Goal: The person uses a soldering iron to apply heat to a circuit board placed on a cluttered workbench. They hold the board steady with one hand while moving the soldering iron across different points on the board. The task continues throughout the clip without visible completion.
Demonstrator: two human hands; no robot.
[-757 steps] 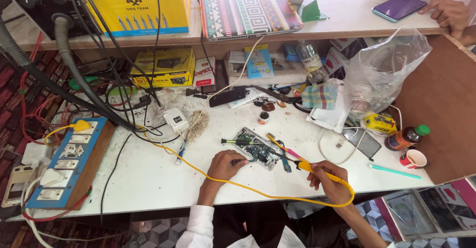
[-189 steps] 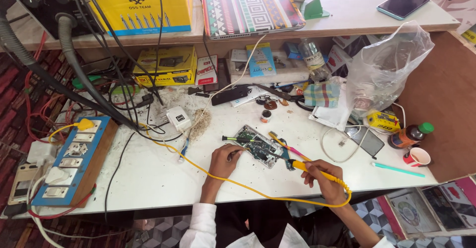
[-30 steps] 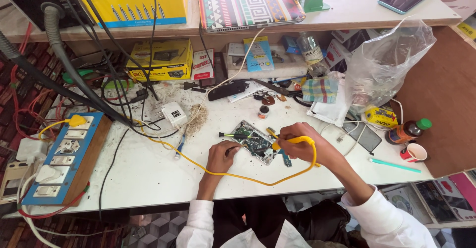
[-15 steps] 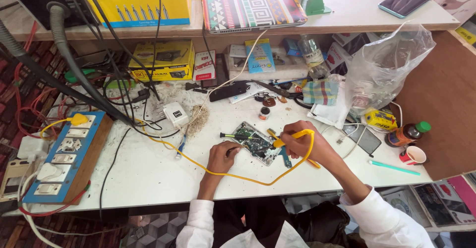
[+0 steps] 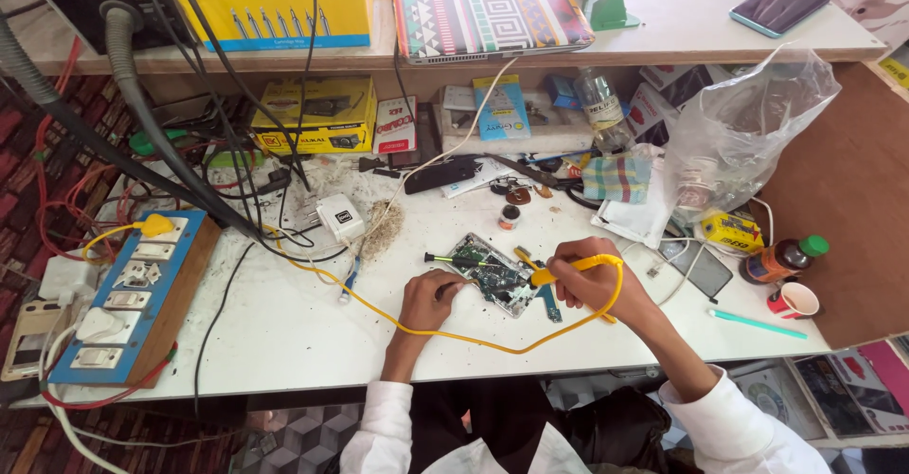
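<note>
One circuit board [image 5: 490,273] lies on the white counter [image 5: 284,332], between the two hands. The right hand [image 5: 589,285] has its grip pressed around one yellow soldering iron [image 5: 568,268], tip down on the board just left of that grip. The left hand [image 5: 431,296] pinches the board's near edge. One paper cup [image 5: 798,300] and one brown bottle [image 5: 782,259] stand well right of the right grip.

Bright even light, sharp, edges warped
</note>
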